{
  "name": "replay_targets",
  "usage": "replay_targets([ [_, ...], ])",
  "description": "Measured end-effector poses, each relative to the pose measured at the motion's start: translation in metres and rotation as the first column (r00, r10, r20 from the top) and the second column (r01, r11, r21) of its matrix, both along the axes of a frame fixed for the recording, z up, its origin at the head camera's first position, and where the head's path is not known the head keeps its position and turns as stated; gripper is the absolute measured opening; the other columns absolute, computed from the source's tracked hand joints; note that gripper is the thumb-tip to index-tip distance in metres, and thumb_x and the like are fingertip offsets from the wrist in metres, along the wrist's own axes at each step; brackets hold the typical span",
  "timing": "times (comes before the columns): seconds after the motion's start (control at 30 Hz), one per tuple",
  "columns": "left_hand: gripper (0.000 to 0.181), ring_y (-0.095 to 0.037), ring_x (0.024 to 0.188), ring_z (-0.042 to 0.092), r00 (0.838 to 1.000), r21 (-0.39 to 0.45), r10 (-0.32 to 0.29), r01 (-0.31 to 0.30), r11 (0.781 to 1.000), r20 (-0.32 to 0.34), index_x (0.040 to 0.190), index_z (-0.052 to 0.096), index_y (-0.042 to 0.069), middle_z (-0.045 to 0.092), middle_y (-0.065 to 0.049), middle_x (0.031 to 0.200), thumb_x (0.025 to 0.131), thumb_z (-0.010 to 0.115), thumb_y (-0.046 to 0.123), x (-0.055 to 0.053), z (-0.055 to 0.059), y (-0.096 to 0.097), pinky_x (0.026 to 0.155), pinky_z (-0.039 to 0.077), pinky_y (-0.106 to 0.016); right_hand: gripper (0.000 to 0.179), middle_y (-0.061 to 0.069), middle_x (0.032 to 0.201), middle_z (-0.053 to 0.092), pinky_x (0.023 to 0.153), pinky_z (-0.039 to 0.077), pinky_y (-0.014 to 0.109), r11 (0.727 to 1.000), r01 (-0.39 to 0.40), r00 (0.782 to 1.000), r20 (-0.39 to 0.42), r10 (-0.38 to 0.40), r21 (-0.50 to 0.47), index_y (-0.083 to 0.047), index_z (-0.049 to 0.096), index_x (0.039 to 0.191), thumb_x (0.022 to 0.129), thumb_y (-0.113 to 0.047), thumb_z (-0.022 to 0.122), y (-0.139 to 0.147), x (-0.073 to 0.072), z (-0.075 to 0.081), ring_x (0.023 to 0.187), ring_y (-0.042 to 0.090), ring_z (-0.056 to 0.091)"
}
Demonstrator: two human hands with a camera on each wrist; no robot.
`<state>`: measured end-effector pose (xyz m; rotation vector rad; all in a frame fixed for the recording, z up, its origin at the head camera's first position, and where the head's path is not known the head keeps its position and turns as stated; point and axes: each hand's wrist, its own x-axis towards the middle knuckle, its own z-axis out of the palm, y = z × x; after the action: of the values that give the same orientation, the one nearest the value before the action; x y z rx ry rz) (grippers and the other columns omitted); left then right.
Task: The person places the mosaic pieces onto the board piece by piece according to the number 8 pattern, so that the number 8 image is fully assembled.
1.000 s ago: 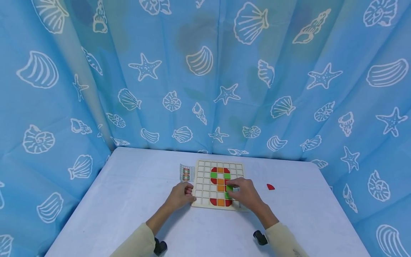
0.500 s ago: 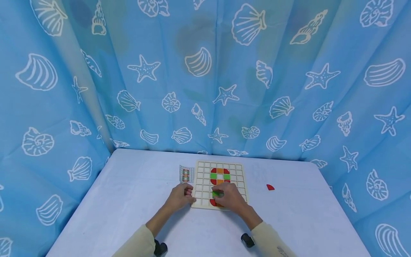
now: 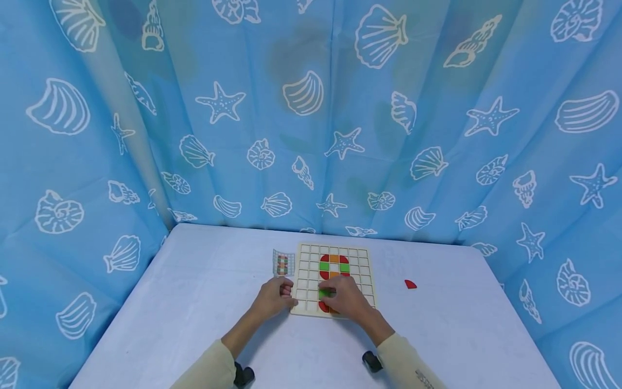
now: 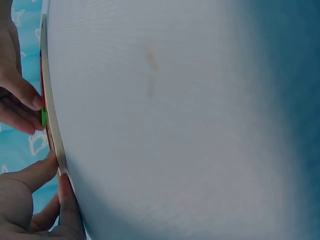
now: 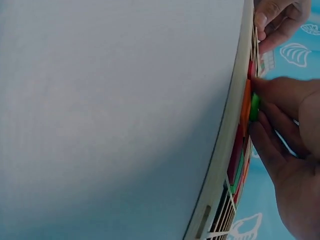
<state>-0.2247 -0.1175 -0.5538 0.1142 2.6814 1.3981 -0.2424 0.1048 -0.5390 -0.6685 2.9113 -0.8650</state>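
A pale wooden grid board point(image 3: 305, 275) lies on the white table, with red, orange and green tiles set in some of its cells. My left hand point(image 3: 272, 296) grips the board's left edge near the front corner, the thumb over the rim and a finger at its side in the left wrist view. Between thumb and fingertips of my right hand point(image 3: 347, 297) is a small green tile point(image 5: 255, 106), pinched right at the board's surface. In the head view this hand covers part of the lower tiles. Below it, a red rounded tile point(image 3: 323, 307) shows near the front edge.
A small printed card point(image 3: 283, 263) with a coloured grid pattern lies beside the board's left edge. To the right of the board, a loose red quarter-round tile point(image 3: 410, 284) rests on the table point(image 3: 461, 324). A blue shell-patterned curtain point(image 3: 252, 97) hangs behind.
My right hand has moved left across the board with the green tile, from the right side of the coloured tiles to their left side. My left hand has stayed at the board's edge.
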Motion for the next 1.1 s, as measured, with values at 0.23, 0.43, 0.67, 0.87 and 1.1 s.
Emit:
replay_targets([
  [0.23, 0.040, -0.016, 0.081, 0.052, 1.000, 0.008, -0.010, 0.010, 1.000, -0.018, 0.111, 0.061, 0.000, 0.055, -0.004, 0.089, 0.078, 0.081, 0.011, 0.000, 0.000, -0.003, 0.067, 0.047, -0.027, 0.032, -0.004, 0.106, 0.070, 0.089, 0.050, 0.037, 0.999, -0.032, 0.999, -0.013, 0.032, 0.004, -0.015, 0.075, 0.113, 0.081, -0.021, 0.079, 0.000, -0.003, 0.004, 0.101, 0.016, 0.058],
  [0.43, 0.040, -0.017, 0.081, 0.052, 1.000, 0.023, -0.007, 0.007, 1.000, -0.004, 0.111, 0.061, -0.001, 0.055, -0.004, 0.089, 0.079, 0.080, 0.010, 0.000, 0.002, -0.002, 0.068, 0.047, -0.028, 0.025, -0.006, 0.104, 0.071, 0.090, 0.050, 0.036, 0.998, -0.058, 0.998, -0.019, 0.058, 0.014, -0.017, 0.076, 0.108, 0.083, -0.019, 0.078, -0.002, -0.004, 0.001, 0.098, 0.015, 0.058],
  [0.67, 0.039, -0.016, 0.081, 0.052, 1.000, 0.011, -0.001, 0.001, 1.000, 0.000, 0.111, 0.061, 0.001, 0.055, -0.003, 0.088, 0.078, 0.080, 0.011, 0.001, 0.001, 0.000, 0.068, 0.047, -0.026, 0.026, -0.004, 0.110, 0.069, 0.087, 0.052, 0.034, 0.997, -0.011, 0.999, -0.042, 0.007, -0.077, -0.016, 0.074, 0.113, 0.087, -0.017, 0.075, 0.017, -0.002, 0.009, 0.099, 0.014, 0.060],
  [0.87, 0.039, -0.017, 0.081, 0.052, 1.000, -0.011, 0.014, -0.014, 1.000, 0.004, 0.110, 0.061, 0.002, 0.054, -0.003, 0.087, 0.079, 0.081, 0.012, 0.002, 0.000, 0.000, 0.067, 0.046, -0.026, 0.029, 0.004, 0.111, 0.069, 0.084, 0.054, 0.040, 0.974, 0.178, 0.977, -0.093, -0.191, -0.138, -0.011, 0.072, 0.114, 0.085, -0.013, 0.075, 0.067, -0.009, 0.022, 0.103, 0.021, 0.063],
  [1.1, 0.038, -0.017, 0.081, 0.052, 1.000, -0.006, 0.008, -0.008, 1.000, 0.000, 0.110, 0.060, 0.001, 0.054, -0.003, 0.087, 0.079, 0.080, 0.012, 0.002, 0.000, -0.001, 0.067, 0.046, -0.026, 0.023, 0.012, 0.107, 0.069, 0.084, 0.053, 0.044, 0.946, 0.314, 0.944, -0.078, -0.320, -0.079, -0.003, 0.070, 0.111, 0.089, -0.008, 0.069, 0.139, -0.017, 0.018, 0.098, 0.027, 0.064],
])
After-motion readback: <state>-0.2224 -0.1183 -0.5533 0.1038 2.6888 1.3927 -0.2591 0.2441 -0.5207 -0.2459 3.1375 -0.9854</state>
